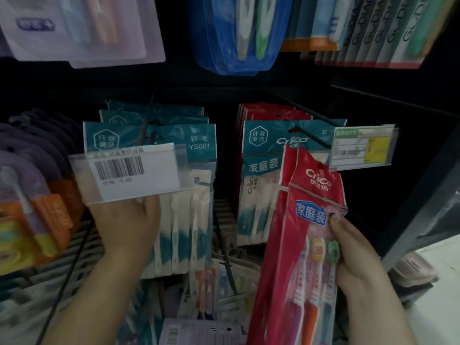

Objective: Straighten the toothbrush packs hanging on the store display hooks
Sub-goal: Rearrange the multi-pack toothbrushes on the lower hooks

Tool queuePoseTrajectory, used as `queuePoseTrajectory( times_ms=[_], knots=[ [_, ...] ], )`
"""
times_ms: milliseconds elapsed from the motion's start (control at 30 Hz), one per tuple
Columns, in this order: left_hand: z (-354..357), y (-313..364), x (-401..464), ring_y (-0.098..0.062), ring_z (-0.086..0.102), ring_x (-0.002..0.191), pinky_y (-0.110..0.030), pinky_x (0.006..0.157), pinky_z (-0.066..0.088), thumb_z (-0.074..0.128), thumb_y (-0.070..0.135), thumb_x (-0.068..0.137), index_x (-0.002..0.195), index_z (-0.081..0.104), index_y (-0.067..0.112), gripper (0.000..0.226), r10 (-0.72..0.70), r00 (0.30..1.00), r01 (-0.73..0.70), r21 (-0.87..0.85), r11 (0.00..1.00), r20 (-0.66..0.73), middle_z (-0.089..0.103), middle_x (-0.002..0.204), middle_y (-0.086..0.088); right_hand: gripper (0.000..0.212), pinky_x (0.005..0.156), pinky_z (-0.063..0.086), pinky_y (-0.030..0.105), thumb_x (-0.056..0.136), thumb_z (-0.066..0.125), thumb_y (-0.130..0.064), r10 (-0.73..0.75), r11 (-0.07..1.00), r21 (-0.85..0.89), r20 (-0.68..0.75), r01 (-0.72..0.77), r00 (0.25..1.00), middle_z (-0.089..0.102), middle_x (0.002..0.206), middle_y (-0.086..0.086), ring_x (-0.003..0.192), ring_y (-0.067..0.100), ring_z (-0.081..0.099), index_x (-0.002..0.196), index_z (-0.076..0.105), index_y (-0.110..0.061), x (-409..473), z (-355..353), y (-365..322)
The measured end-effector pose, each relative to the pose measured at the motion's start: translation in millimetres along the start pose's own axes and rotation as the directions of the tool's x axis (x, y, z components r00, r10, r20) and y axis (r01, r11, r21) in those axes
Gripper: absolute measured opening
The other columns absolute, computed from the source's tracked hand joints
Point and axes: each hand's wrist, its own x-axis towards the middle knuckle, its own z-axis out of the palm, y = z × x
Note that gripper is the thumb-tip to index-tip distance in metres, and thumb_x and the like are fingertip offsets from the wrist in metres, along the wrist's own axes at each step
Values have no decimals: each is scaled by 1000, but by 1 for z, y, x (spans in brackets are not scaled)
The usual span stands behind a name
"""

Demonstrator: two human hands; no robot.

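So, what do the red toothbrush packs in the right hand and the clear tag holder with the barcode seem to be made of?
Red toothbrush packs: likely thin glossy plastic film, since light glares on the surface and the brushes show through the lower part. Clear tag holder with the barcode: likely stiff transparent plastic; its edges catch light, and what looks like a paper label sits inside.

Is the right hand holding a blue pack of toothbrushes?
No, the right hand grips red toothbrush packs; the teal packs hang behind them.
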Motion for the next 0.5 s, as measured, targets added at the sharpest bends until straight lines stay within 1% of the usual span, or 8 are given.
queuePoseTrajectory(
  times_ms=[33,67,100,167,233,333,400,500],
  knots=[
    [-2,-2,-8,-43,51,100,-37,95,32,43,22,95,118,48,-11,40,29,999,-28,16,999,-22,57,107,-35,38,57,57,35,73,56,-27,-8,1000,4,6,8,1000,73,89,14,71,25,71,105,63,-6,-1,-1,-2],
    [8,20,0,-41,56,87,-36,84,36,42,25,96,107,53,-8,37,133,991,-132,-41,990,18,62,94,-31,38,57,57,35,74,56,-27,-16,1000,8,9,16,1000,73,90,14,71,25,71,106,63,-6,-1,-3,-3],
    [9,38,-3,-35,56,77,-33,72,37,42,26,96,97,55,-3,32,189,975,-180,-78,981,121,62,82,-24,38,57,57,35,75,56,-28,-22,1000,13,12,22,1000,73,90,14,71,24,71,106,62,-7,-2,-4,-5],
    [26,55,-8,-19,51,74,-24,64,36,45,23,91,96,51,8,17,263,940,-232,-159,960,218,60,80,-15,35,56,57,34,76,54,-27,-30,999,22,6,30,1000,73,85,12,68,22,71,104,63,-8,-4,-8,-8],
    [36,72,-8,-18,56,90,-20,75,39,49,22,90,115,52,10,28,188,907,-121,-193,974,377,61,102,-11,31,54,57,34,78,53,-27,-30,999,30,-3,30,1000,73,82,10,65,21,71,100,64,-9,-5,-11,-10],
    [65,93,-11,-15,41,126,-17,98,28,55,23,92,145,24,13,63,30,780,151,-235,960,625,39,140,-2,25,54,57,34,78,55,-26,-47,998,41,-21,48,999,73,82,11,65,21,71,92,70,-11,-6,-15,-13],
    [81,100,-5,-10,40,125,-18,100,29,59,24,90,147,17,16,72,-52,721,319,-264,910,691,36,142,4,26,57,58,35,78,56,-27,-52,998,35,-35,53,998,73,86,12,68,22,71,94,69,-10,-7,-18,-14],
    [102,106,4,-7,47,107,-19,87,36,65,21,86,142,27,15,67,-229,668,551,-264,792,708,48,122,7,34,64,58,39,80,58,-26,-74,996,48,-64,77,995,72,96,15,77,26,71,107,64,-7,-7,-21,-14]
  ],
)
